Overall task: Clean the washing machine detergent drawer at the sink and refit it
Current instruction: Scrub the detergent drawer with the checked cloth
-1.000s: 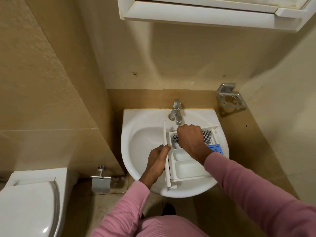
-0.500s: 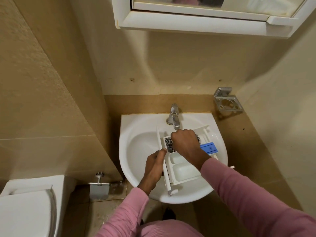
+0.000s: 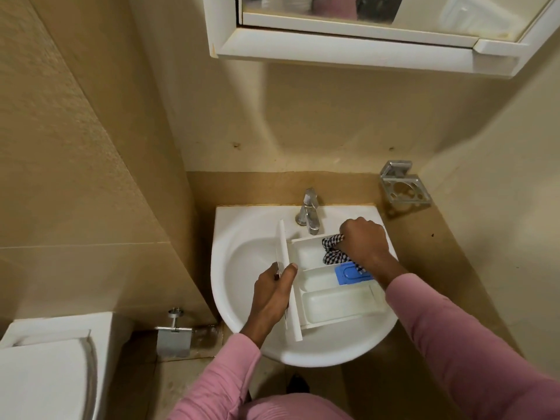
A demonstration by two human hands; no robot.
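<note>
My left hand grips the long front panel of the white plastic detergent drawer, thumb on the drawer side of the panel and fingers curled round the other face. My right hand is fisted round a black-and-white checked cloth, pressing it into the drawer's far compartment, just behind the blue plastic insert. The drawer lies open side up across the right half of the round white ceramic basin, its back end over the right rim. The chrome tap stands just behind it. A chrome toothbrush holder hangs on the wall to the right, and a white-framed mirror cabinet is mounted above. Down to the left are a white toilet and a steel paper holder.
</note>
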